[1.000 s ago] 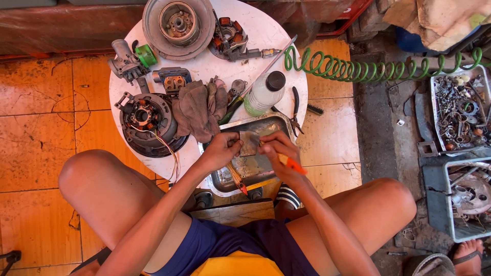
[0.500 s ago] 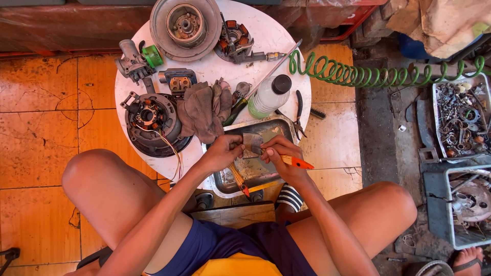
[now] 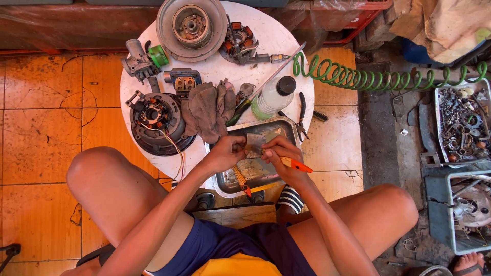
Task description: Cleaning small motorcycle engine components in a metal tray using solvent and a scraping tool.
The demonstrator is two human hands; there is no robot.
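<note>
Green coiled hose point(image 3: 368, 76), orange-handled tool point(image 3: 295, 164), white round table point(image 3: 276, 38), grey rag point(image 3: 207, 110).

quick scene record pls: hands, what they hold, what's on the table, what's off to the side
left hand: grips a small flat metal piece over the metal tray
right hand: holds an orange-handled tool against the same piece
tray contents: brush lying in it
table: round, white; holds a flywheel, stator with wires, grey rag, white bottle, pliers
side: green coiled hose; bins of metal parts on the floor
</note>
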